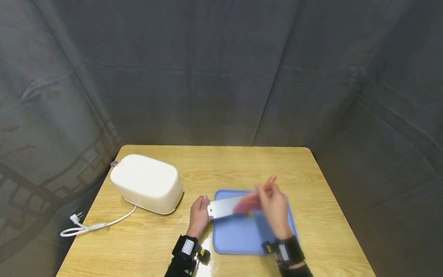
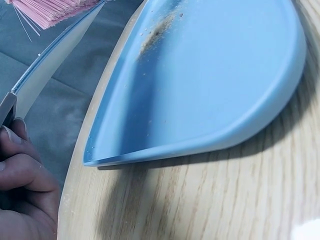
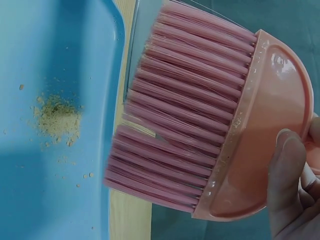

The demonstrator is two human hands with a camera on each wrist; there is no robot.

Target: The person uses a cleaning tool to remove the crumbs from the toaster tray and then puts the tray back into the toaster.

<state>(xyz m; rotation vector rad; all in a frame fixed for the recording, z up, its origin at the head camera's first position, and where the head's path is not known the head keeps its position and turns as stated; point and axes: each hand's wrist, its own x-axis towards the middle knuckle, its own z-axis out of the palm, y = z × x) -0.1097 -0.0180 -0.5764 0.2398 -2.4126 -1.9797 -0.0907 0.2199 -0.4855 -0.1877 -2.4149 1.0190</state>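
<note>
My left hand (image 1: 199, 215) grips one end of a flat silver crumb tray (image 1: 223, 207), held tilted above the blue tray (image 1: 235, 242). In my right hand (image 1: 275, 211) is a small brush with a salmon-coloured plastic handle (image 3: 260, 140) and pink bristles (image 3: 180, 95). The thumb presses on the handle's flat face. In the head view the bristles overlap the far end of the crumb tray. A small heap of tan crumbs (image 3: 59, 120) lies in the blue tray, with loose bits scattered around it.
A cream-white, rounded appliance (image 1: 147, 181), toaster-like, stands on the left of the wooden table (image 1: 277, 161). Its white cord (image 1: 114, 222) runs to a plug (image 1: 75, 218) at the table's left edge. Dark grey cloth (image 1: 207, 96) hangs behind and beside the table.
</note>
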